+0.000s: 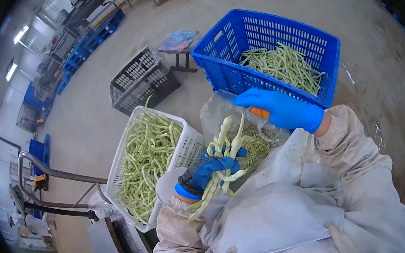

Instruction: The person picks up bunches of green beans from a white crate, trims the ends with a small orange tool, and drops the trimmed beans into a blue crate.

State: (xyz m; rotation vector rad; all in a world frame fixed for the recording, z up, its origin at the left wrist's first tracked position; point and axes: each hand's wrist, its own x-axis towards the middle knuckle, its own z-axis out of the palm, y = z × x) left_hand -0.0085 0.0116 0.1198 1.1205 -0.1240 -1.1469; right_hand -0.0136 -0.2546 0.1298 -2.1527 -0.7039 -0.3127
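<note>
A bunch of pale green beans (225,141) is gripped in my left hand (206,172), which wears a blue and dark grey glove; the bean ends stick out above and below the fist. My right hand (285,109), in a blue glove, is closed around an orange handle (261,113); no blade can be made out. Between and below the hands, a clear plastic bag (213,112) holds small green trimmings (255,153). To the left stands a white basket (193,142) heaped with green beans (148,157). Beyond my right hand, a blue crate (221,69) contains more beans (288,66).
A black crate (145,85) with a plastic liner sits behind the white basket, beside a low stool (179,41) with a plastic-covered top. At left is a curved metal rail (63,175). Blue pallets (84,49) and equipment line the far wall.
</note>
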